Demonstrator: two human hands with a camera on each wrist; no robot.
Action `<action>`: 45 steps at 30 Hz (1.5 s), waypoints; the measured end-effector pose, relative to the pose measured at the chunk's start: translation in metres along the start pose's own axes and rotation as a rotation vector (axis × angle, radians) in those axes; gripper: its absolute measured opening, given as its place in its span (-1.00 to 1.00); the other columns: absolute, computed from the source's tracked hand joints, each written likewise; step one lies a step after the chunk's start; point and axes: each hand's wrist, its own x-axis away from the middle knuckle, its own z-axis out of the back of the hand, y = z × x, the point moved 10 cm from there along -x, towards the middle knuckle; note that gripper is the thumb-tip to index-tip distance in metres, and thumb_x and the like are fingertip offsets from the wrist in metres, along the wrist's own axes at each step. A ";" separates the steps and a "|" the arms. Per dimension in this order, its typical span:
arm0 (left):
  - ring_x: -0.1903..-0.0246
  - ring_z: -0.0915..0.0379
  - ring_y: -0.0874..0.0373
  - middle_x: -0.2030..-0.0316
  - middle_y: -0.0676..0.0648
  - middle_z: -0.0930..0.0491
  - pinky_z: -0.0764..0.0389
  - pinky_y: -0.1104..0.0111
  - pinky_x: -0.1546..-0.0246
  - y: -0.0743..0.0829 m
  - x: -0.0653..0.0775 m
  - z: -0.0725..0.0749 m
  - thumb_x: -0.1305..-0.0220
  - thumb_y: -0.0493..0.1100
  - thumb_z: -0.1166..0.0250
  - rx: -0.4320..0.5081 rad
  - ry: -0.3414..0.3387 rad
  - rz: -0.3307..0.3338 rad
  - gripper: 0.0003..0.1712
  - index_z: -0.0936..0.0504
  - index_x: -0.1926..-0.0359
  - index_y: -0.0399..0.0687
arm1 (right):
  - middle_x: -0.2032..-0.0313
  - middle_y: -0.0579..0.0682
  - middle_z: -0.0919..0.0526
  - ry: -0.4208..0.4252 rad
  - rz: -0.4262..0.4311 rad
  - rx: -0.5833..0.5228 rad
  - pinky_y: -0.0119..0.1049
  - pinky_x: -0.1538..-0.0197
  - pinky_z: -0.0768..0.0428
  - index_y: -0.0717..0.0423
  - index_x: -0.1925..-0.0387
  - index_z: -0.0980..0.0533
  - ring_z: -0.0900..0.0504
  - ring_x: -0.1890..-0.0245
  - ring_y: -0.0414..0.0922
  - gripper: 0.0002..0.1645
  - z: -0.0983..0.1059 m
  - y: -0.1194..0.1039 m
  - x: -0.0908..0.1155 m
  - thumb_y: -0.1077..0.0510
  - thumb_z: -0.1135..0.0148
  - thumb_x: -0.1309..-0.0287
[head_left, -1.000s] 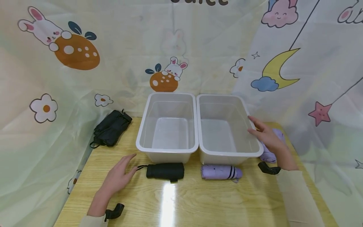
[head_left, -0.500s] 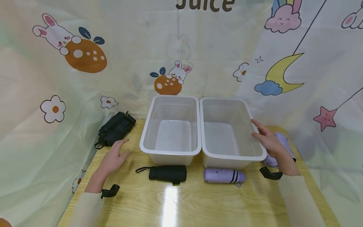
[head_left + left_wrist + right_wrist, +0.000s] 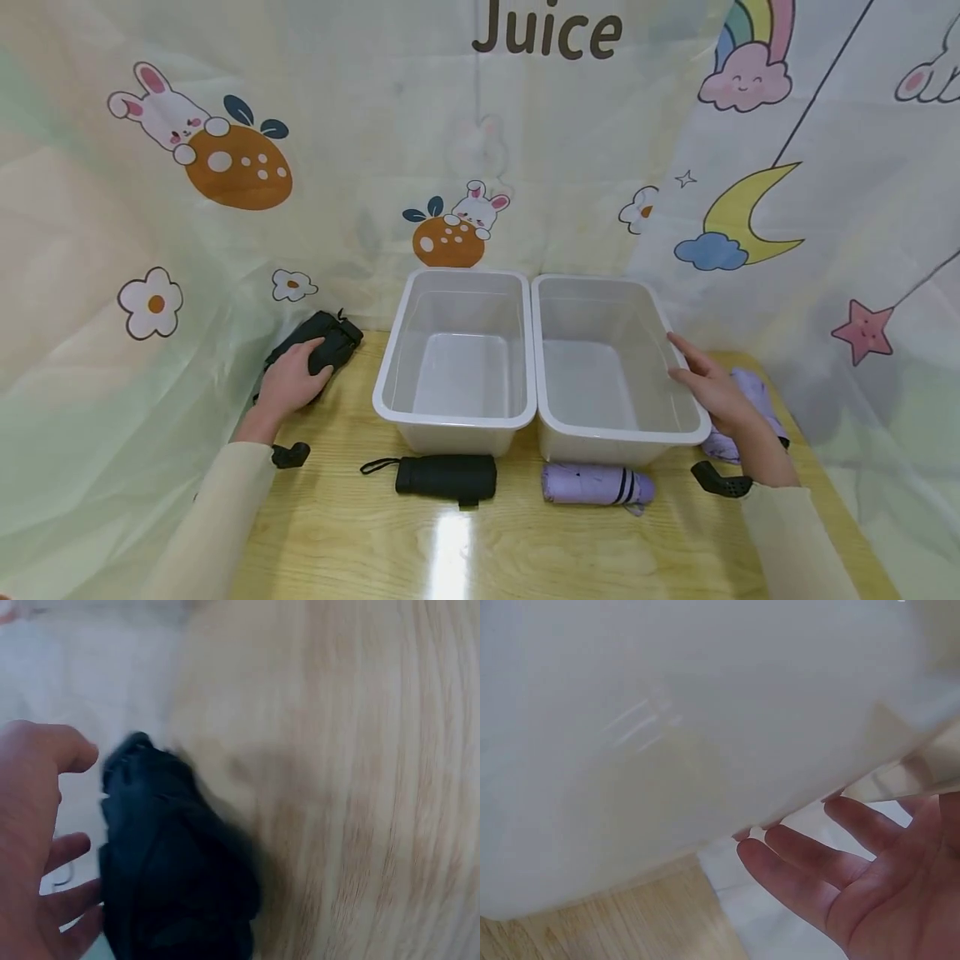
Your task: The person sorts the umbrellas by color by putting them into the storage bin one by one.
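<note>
My left hand [image 3: 291, 383] reaches over a loosely folded black umbrella [image 3: 343, 340] at the table's back left. In the left wrist view, its thumb stands apart from the black fabric [image 3: 176, 862], while the other fingers lie along its side, partly hidden. Extended fingers of my right hand [image 3: 716, 392] touch the right rim of the right white bin [image 3: 622, 436]. The right wrist view has those fingertips [image 3: 754, 855] against the bin's edge. Partly behind this hand lies a loosely folded purple umbrella [image 3: 757, 396].
A left white bin [image 3: 453, 419] stands side by side with the right one; both contain nothing. In front of them lie a rolled black umbrella [image 3: 447, 477] with a wrist loop and a rolled purple umbrella [image 3: 592, 483]. A printed cloth [image 3: 360, 158] hangs behind the wooden table [image 3: 570, 550].
My left hand has moved from beside the rolled black umbrella back and leftward onto the loosely folded black one. The right hand stays at the bin's rim. The head view has shifted slightly.
</note>
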 end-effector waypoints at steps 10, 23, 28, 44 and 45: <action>0.03 -0.29 -0.47 -0.12 -0.50 -0.22 -0.28 -0.27 0.07 -0.023 -0.026 -0.023 -0.14 0.26 -0.33 -0.149 -0.055 0.072 0.07 -0.07 -0.46 -0.20 | -0.48 0.26 0.17 0.012 0.018 0.004 -0.10 0.17 -0.62 -0.15 -0.55 0.17 -0.46 -0.08 -0.01 -0.18 -0.001 -0.005 -0.002 0.02 0.00 -0.46; 0.12 -0.42 -0.39 -0.03 -0.49 -0.43 -0.43 -0.18 0.21 -0.038 -0.012 -0.036 -0.04 0.44 -0.29 -0.167 -0.061 0.118 0.15 -0.08 -0.50 0.01 | -0.49 0.22 0.15 0.038 -0.002 -0.009 -0.07 0.18 -0.63 -0.17 -0.55 0.17 -0.41 -0.13 0.14 -0.17 -0.006 -0.007 0.000 0.02 -0.02 -0.45; 0.02 -0.41 -0.40 -0.10 -0.46 -0.44 -0.41 -0.22 0.17 -0.043 -0.015 -0.037 -0.06 0.39 -0.32 -0.108 -0.051 0.095 0.06 -0.16 -0.47 0.05 | -0.50 0.20 0.17 0.046 -0.007 0.002 -0.11 0.18 -0.63 -0.17 -0.55 0.16 -0.35 -0.17 0.21 -0.18 -0.006 -0.006 0.001 0.00 -0.01 -0.45; 0.05 -0.42 -0.29 -0.20 -0.32 -0.39 -0.42 -0.11 0.21 0.051 -0.048 0.052 -0.05 0.39 -0.34 0.032 0.013 -0.106 0.04 -0.19 -0.47 0.15 | -0.49 0.25 0.15 0.069 -0.065 -0.018 -0.12 0.18 -0.63 -0.21 -0.54 0.19 -0.47 -0.05 0.05 -0.18 0.004 0.005 0.000 0.04 0.00 -0.46; 0.04 -0.41 -0.28 -0.21 -0.31 -0.39 -0.42 -0.11 0.17 0.059 -0.051 0.059 -0.05 0.37 -0.36 0.049 0.022 -0.129 0.02 -0.20 -0.46 0.16 | -0.49 0.25 0.15 0.068 -0.065 -0.028 -0.12 0.17 -0.63 -0.20 -0.55 0.19 -0.48 -0.04 0.01 -0.18 0.004 0.005 0.001 0.04 0.00 -0.46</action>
